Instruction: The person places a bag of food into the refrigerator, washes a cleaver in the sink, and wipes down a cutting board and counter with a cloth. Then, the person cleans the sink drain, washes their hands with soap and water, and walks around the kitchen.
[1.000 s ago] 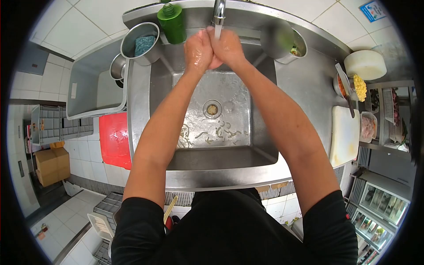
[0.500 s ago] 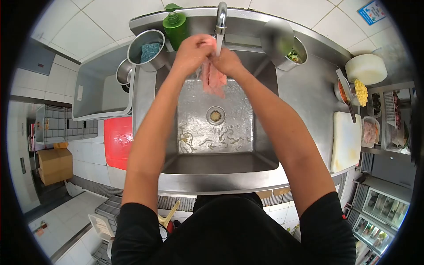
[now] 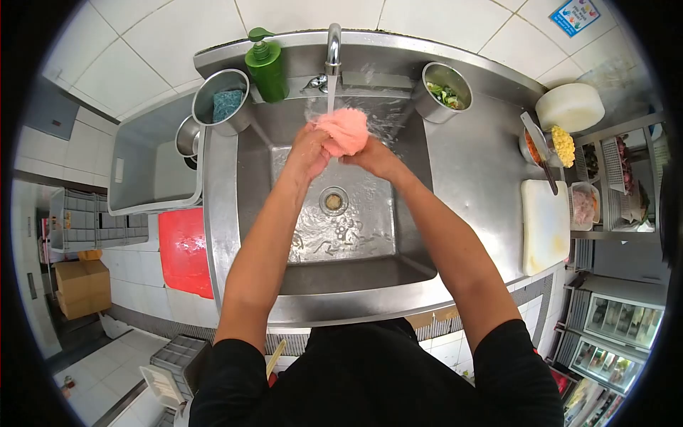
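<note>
A wet pink cloth (image 3: 345, 132) is bunched up in the water stream below the tap (image 3: 333, 50). My left hand (image 3: 311, 151) is closed on its left side, the fingers partly covered by the folds. From below and to the right, my right hand (image 3: 373, 158) grips the same cloth, its fingertips mostly hidden. Water splashes off the cloth toward the back of the sink. Under both hands lies the steel sink (image 3: 341, 238), with a drain strainer (image 3: 333, 201) and a wet, rippling bottom.
Behind my left hand stand a green pump bottle (image 3: 267, 71) and a steel pot (image 3: 238, 114) with a blue scouring pad. Another pot (image 3: 434, 107) holds green scraps. To the right are a white cutting board (image 3: 546, 228), a knife (image 3: 538, 142) and a round white block (image 3: 570, 108).
The cloth was hanging down loosely from my hands; now it is gathered into a bunch. My hands have come lower, toward me, and the view has shifted slightly.
</note>
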The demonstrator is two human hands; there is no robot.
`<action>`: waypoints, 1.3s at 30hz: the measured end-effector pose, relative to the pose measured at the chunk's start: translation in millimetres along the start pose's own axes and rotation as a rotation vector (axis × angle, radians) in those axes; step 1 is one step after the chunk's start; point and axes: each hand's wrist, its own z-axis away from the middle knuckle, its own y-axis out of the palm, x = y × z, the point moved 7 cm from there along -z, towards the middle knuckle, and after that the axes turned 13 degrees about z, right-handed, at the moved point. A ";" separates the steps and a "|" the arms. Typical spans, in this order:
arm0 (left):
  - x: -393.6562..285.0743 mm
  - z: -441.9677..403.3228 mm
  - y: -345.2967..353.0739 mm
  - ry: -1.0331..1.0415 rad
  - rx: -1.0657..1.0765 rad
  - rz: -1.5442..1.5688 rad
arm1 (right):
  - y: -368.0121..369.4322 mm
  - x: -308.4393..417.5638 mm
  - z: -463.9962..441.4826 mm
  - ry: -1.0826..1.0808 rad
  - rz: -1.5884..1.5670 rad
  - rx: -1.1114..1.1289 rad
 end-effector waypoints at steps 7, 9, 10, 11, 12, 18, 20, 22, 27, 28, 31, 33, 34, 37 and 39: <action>-5.1 49.9 -2.8 -0.270 -0.005 -0.424 | -14.1 50.8 -29.9 -0.013 -0.070 0.308; 0.9 46.6 5.5 -0.321 0.115 -0.170 | -23.5 79.5 -24.1 -0.106 -0.228 0.377; -3.3 45.9 18.4 -0.237 0.161 -0.103 | -32.9 95.3 -20.9 -0.163 -0.313 0.412; -12.2 45.3 31.4 -0.152 0.196 -0.036 | -39.2 93.8 -24.5 -0.147 -0.291 0.397; -18.8 42.9 41.0 -0.162 0.212 -0.026 | -40.3 91.2 -25.4 -0.046 -0.530 0.435; -76.9 46.0 108.6 0.657 0.269 -1.247 | -36.2 85.2 8.4 0.288 -0.630 0.881; -66.3 41.3 108.9 0.626 0.412 -1.733 | -23.0 75.5 2.4 0.229 -0.376 0.853; -57.7 25.6 97.2 0.486 0.377 -1.861 | -17.6 70.6 -9.9 0.147 0.109 0.776; -36.4 3.4 68.1 0.186 0.175 -1.925 | -19.7 65.8 -29.9 0.050 0.584 0.372; -38.4 2.2 71.2 0.302 0.119 -1.879 | -21.4 67.4 -36.4 -0.008 0.632 0.264; -41.7 8.3 74.4 0.160 -0.043 -1.593 | -24.8 68.3 -41.9 -0.143 0.688 0.129; -32.6 17.8 73.0 -0.071 -0.148 -1.342 | -28.4 71.5 -40.9 -0.229 0.699 0.099; -28.0 20.6 70.2 -0.051 -0.192 -1.175 | -27.8 71.0 -39.1 -0.266 0.688 0.091; 3.9 21.4 39.2 -0.090 -0.233 -0.812 | -24.1 64.1 -26.0 -0.267 0.698 0.091; 40.1 35.5 16.9 -0.191 -0.291 -0.396 | -9.5 48.2 -8.2 -0.154 0.710 0.189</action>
